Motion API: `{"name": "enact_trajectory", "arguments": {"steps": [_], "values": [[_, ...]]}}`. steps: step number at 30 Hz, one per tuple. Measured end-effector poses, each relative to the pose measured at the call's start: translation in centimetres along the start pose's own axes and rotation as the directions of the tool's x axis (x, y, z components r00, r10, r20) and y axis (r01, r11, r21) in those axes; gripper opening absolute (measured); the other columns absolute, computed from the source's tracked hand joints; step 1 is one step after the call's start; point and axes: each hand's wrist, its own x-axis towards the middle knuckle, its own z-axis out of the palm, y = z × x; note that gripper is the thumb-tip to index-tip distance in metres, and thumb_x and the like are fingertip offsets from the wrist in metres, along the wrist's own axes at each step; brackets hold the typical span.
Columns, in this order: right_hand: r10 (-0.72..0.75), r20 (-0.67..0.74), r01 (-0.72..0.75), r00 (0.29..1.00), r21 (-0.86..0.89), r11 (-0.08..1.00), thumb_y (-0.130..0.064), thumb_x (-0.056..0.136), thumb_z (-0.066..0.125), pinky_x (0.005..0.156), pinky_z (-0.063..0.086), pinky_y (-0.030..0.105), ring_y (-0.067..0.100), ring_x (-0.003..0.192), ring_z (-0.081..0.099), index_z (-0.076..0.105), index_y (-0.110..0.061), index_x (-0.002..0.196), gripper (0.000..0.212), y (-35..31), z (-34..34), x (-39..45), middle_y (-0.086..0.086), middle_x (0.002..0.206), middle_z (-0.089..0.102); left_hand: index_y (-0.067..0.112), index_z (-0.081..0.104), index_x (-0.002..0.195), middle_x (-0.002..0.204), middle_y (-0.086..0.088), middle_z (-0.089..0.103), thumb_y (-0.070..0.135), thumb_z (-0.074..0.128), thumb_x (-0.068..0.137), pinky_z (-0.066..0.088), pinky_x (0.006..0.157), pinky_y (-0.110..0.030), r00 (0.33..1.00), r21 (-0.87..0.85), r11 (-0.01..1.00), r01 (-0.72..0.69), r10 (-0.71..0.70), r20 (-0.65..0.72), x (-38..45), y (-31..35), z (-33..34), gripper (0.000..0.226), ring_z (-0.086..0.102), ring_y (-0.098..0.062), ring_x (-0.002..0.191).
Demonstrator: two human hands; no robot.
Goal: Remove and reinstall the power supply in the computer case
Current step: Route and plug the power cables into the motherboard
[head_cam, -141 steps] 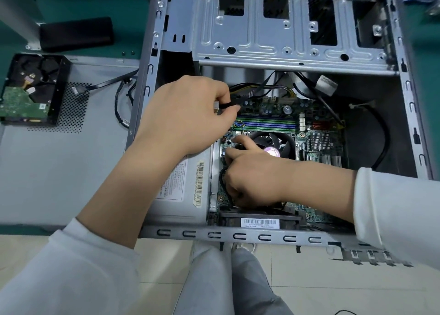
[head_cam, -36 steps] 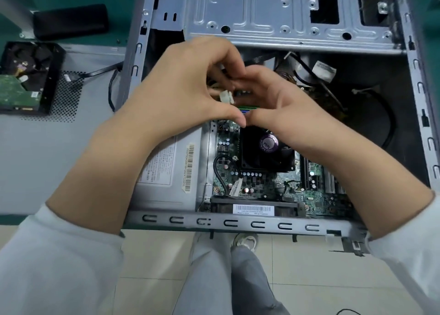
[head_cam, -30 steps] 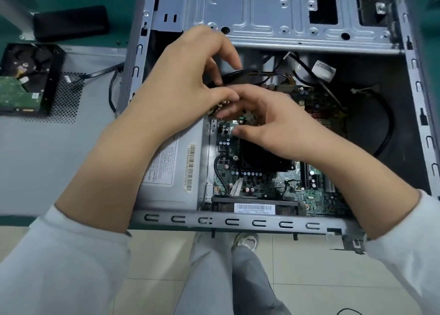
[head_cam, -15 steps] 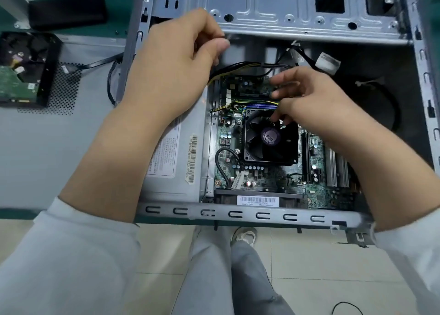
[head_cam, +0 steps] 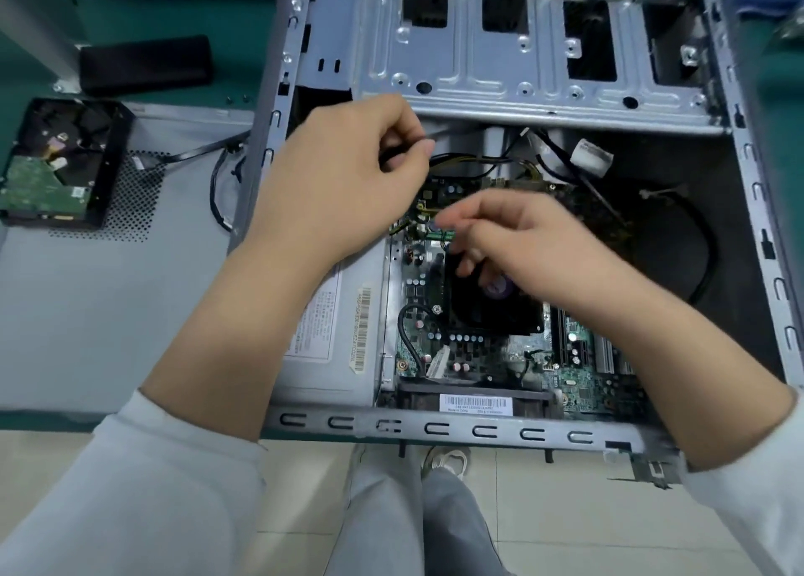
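Left hand [head_cam: 348,184] fingers curled, pinching black cable [head_cam: 461,157]. Right hand [head_cam: 522,240] blurred, grip unclear. Grey sheet-metal power supply [head_cam: 339,349], barcode label; print unreadable. Stamped steel case [head_cam: 522,75].

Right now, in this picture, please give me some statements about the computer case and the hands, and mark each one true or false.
1. The power supply lies inside the computer case, beside the motherboard. True.
2. The left hand pinches a black cable. True.
3. The right hand rests on the hard drive. False: it is over the CPU fan, and the drive lies outside the case on the side panel.
4. The drive cage is full of drives. False: its openings look empty.
5. A barcode label sits near the case's front rail. True.
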Motion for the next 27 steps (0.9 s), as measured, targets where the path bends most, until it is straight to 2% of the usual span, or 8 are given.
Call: {"name": "enact_trajectory", "arguments": {"steps": [2, 5, 9, 16, 19, 22, 24, 27], "values": [[-0.064, 0.166, 0.076, 0.984, -0.067, 0.995, -0.011, 0.094, 0.056, 0.055, 0.044, 0.008, -0.008, 0.055, 0.057, 0.068, -0.017, 0.103, 0.017, -0.4, 0.6, -0.3, -0.019, 0.061, 0.064, 0.029, 0.060, 0.081, 0.064, 0.012, 0.057, 0.039, 0.057, 0.084, 0.044, 0.062, -0.027, 1.000, 0.007, 1.000, 0.005, -0.005, 0.000, 0.1, 0.1, -0.1, 0.011, 0.051, -0.003, 0.063], [-0.080, 0.333, 0.172, 0.939, -0.256, 0.951, -0.012, 0.088, 0.066, 0.069, 0.049, 0.014, -0.003, 0.062, 0.058, 0.069, -0.022, 0.108, 0.023, -0.6, 1.2, -0.2, -0.012, 0.070, 0.067, 0.027, 0.061, 0.083, 0.065, 0.010, 0.058, 0.038, 0.057, 0.085, 0.046, 0.064, -0.029, 1.000, 0.030, 1.000, 0.002, -0.002, 0.001, 0.0, 0.1, -0.1, 0.012, 0.053, -0.005, 0.066], [0.108, 0.482, 0.162, 0.869, -0.485, 0.859, -0.004, 0.088, 0.063, 0.053, 0.042, 0.012, -0.002, 0.055, 0.057, 0.064, -0.028, 0.111, 0.034, -0.6, 1.1, -0.1, -0.014, 0.061, 0.063, 0.028, 0.059, 0.084, 0.068, 0.010, 0.059, 0.037, 0.056, 0.088, 0.046, 0.065, -0.030, 1.000, 0.058, 0.998, -0.009, 0.008, 0.018, -0.2, 0.3, -0.2, 0.010, 0.054, -0.007, 0.070], [0.244, 0.556, 0.192, 0.794, -0.611, 0.768, -0.003, 0.089, 0.059, 0.071, 0.054, 0.027, -0.002, 0.057, 0.062, 0.058, -0.026, 0.121, 0.040, -1.0, 1.7, 0.1, -0.013, 0.070, 0.067, 0.030, 0.058, 0.083, 0.069, 0.011, 0.059, 0.038, 0.056, 0.089, 0.041, 0.060, -0.025, 0.999, 0.099, 0.995, -0.017, 0.013, 0.036, -0.3, 0.3, -0.2, 0.010, 0.054, -0.005, 0.071], [0.171, 0.546, 0.303, 0.820, -0.667, 0.681, -0.018, 0.087, 0.066, 0.068, 0.050, 0.017, -0.006, 0.063, 0.059, 0.062, -0.033, 0.115, 0.032, -1.5, 2.0, -0.3, -0.018, 0.081, 0.070, 0.030, 0.058, 0.083, 0.068, 0.011, 0.059, 0.038, 0.056, 0.089, 0.041, 0.060, -0.025, 0.999, 0.097, 0.995, -0.025, 0.022, 0.033, -0.3, 0.3, -0.1, 0.010, 0.054, -0.004, 0.070], [-0.044, 0.504, 0.469, 0.863, -0.766, 0.439, -0.024, 0.084, 0.066, 0.061, 0.046, 0.023, 0.004, 0.074, 0.060, 0.064, -0.037, 0.105, 0.025, -1.8, 1.9, -0.8, -0.015, 0.085, 0.069, 0.029, 0.059, 0.085, 0.070, 0.012, 0.059, 0.038, 0.056, 0.089, 0.043, 0.062, -0.026, 0.999, 0.098, 0.995, -0.032, 0.029, 0.038, -0.3, 0.3, -0.2, 0.010, 0.054, -0.007, 0.071], [-0.208, 0.525, 0.564, 0.825, -0.784, 0.260, -0.026, 0.083, 0.062, 0.060, 0.044, 0.027, 0.014, 0.081, 0.062, 0.065, -0.037, 0.101, 0.021, -1.7, 1.4, -0.9, -0.011, 0.086, 0.067, 0.029, 0.060, 0.085, 0.071, 0.012, 0.060, 0.038, 0.055, 0.089, 0.044, 0.063, -0.027, 0.999, 0.097, 0.995, -0.037, 0.033, 0.041, -0.3, 0.2, -0.2, 0.011, 0.054, -0.007, 0.071], [-0.264, 0.542, 0.602, 0.798, -0.746, 0.285, -0.031, 0.077, 0.071, 0.065, 0.044, 0.031, 0.011, 0.096, 0.050, 0.071, -0.035, 0.090, 0.014, -1.7, -0.2, -0.3, -0.009, 0.093, 0.051, 0.029, 0.060, 0.086, 0.072, 0.011, 0.060, 0.039, 0.055, 0.089, 0.046, 0.064, -0.028, 0.999, 0.107, 0.993, -0.040, 0.036, 0.039, -0.2, 0.2, -0.1, 0.011, 0.054, -0.007, 0.072]]}}
